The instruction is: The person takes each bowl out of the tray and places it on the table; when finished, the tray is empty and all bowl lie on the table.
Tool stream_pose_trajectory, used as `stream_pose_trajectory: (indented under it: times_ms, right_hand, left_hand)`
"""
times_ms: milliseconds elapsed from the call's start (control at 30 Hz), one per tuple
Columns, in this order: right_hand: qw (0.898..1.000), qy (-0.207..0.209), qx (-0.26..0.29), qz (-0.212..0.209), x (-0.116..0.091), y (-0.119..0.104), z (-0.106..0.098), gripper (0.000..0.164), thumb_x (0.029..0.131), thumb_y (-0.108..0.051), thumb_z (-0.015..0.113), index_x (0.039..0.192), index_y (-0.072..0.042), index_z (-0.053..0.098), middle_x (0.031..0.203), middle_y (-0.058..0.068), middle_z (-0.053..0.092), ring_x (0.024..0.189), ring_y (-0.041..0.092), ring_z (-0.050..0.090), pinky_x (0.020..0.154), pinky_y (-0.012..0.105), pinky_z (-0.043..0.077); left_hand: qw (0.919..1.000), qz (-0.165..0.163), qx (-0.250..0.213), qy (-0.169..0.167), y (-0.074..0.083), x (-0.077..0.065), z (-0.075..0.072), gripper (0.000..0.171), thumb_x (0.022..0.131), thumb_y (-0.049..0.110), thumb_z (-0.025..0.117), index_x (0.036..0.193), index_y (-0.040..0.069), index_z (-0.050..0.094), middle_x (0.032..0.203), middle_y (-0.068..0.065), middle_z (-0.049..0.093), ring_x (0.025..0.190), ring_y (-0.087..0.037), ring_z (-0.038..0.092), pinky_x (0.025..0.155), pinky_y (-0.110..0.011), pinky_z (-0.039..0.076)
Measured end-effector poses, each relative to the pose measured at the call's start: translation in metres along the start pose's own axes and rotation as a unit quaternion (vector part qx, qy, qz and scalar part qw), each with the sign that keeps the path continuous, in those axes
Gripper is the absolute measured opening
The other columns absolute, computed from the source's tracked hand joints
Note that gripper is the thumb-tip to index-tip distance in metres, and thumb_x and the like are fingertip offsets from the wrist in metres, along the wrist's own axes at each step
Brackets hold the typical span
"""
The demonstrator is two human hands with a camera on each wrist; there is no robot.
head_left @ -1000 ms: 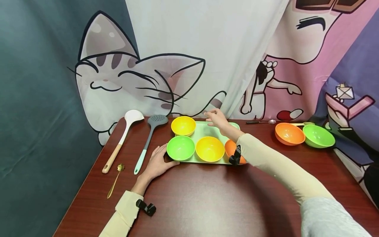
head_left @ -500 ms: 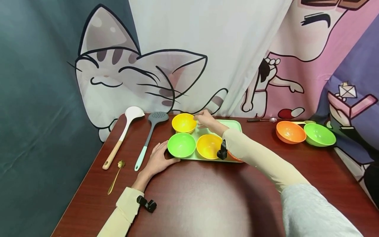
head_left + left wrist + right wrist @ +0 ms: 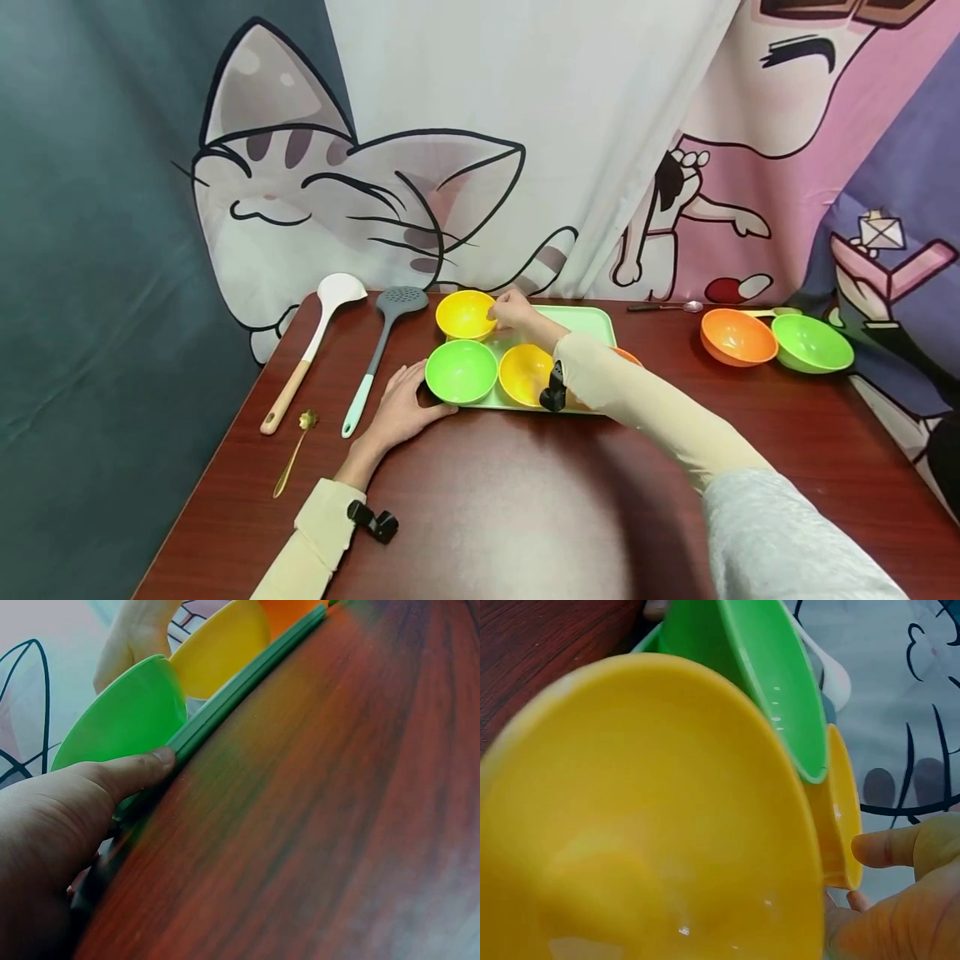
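A pale green tray (image 3: 581,320) bears a green bowl (image 3: 461,372), a front yellow bowl (image 3: 523,375), a back yellow bowl (image 3: 466,315) and an orange bowl (image 3: 627,356) mostly hidden by the right sleeve. My left hand (image 3: 401,409) grips the tray's front left corner. Its thumb (image 3: 142,771) lies on the front edge beside the green bowl; its other fingers are largely hidden in the left wrist view. With thumb and fingers, my right hand (image 3: 516,310) pinches the right rim of the back yellow bowl, as the right wrist view shows.
Left of the tray lie a white ladle (image 3: 307,350), a grey slotted turner (image 3: 380,350) and a small gold spoon (image 3: 297,446). Toward the right stand another orange bowl (image 3: 738,337) and green bowl (image 3: 812,342), with a dark-handled spoon (image 3: 663,307) near the curtain.
My right hand has moved left from above the back of the tray to the back yellow bowl and taken its rim. My left hand stays at the tray's corner.
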State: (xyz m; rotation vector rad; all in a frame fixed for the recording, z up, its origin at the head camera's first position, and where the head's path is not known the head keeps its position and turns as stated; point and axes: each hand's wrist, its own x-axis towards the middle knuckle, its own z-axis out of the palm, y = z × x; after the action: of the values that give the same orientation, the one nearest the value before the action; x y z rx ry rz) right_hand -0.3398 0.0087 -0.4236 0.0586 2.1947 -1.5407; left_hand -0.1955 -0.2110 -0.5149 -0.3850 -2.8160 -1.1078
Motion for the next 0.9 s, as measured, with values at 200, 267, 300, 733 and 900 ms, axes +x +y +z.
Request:
stream_pose_trajectory:
  times_ms: [200,267,300,733,900]
  right_hand:
    - [1.0,-0.013,-0.004,0.014,-0.001,0.004,0.005,0.012,0.091,0.004,0.051,0.087,-0.005,0.043,0.107,0.014,0.049,0.08,0.022,0.06,0.086,0.039,0.061]
    - [1.0,-0.007,0.006,0.013,-0.003,0.004,0.005,0.013,0.091,0.004,0.051,0.089,-0.006,0.042,0.107,0.014,0.048,0.079,0.023,0.057,0.089,0.04,0.06]
    - [1.0,-0.004,0.011,0.009,-0.003,0.004,0.006,0.013,0.091,0.004,0.05,0.087,-0.006,0.042,0.105,0.014,0.049,0.078,0.022,0.056,0.089,0.041,0.06]
    - [0.997,0.025,0.072,0.009,-0.015,-0.01,-0.02,0.021,0.091,-0.006,0.052,0.11,-0.004,0.06,0.13,0.014,0.055,0.094,0.024,0.068,0.075,0.033,0.063]
    - [0.995,0.025,0.093,0.021,-0.016,-0.007,-0.03,0.008,0.09,-0.008,0.052,0.093,-0.005,0.059,0.136,0.012,0.054,0.103,0.026,0.068,0.079,0.034,0.063]
  left_hand:
    - [1.0,0.003,-0.002,0.002,0.002,0.0,0.001,0.087,0.077,0.045,0.083,0.151,0.02,0.045,0.154,-0.005,0.046,0.148,-0.025,0.035,0.124,-0.054,0.017]
    - [1.0,0.004,-0.001,0.003,0.001,-0.001,0.0,0.087,0.077,0.045,0.084,0.151,0.02,0.045,0.154,-0.005,0.046,0.148,-0.025,0.035,0.124,-0.054,0.017]
    - [1.0,0.005,-0.001,0.004,0.001,-0.001,0.001,0.087,0.077,0.045,0.084,0.151,0.02,0.045,0.154,-0.005,0.047,0.148,-0.026,0.036,0.124,-0.054,0.018]
    - [1.0,0.006,0.0,0.007,0.001,-0.003,0.001,0.086,0.077,0.044,0.084,0.15,0.018,0.046,0.154,-0.007,0.047,0.147,-0.026,0.036,0.124,-0.053,0.017]
    - [0.9999,0.013,0.002,0.009,0.0,0.0,0.001,0.086,0.078,0.043,0.083,0.15,0.018,0.046,0.154,-0.007,0.047,0.147,-0.026,0.036,0.124,-0.053,0.017]
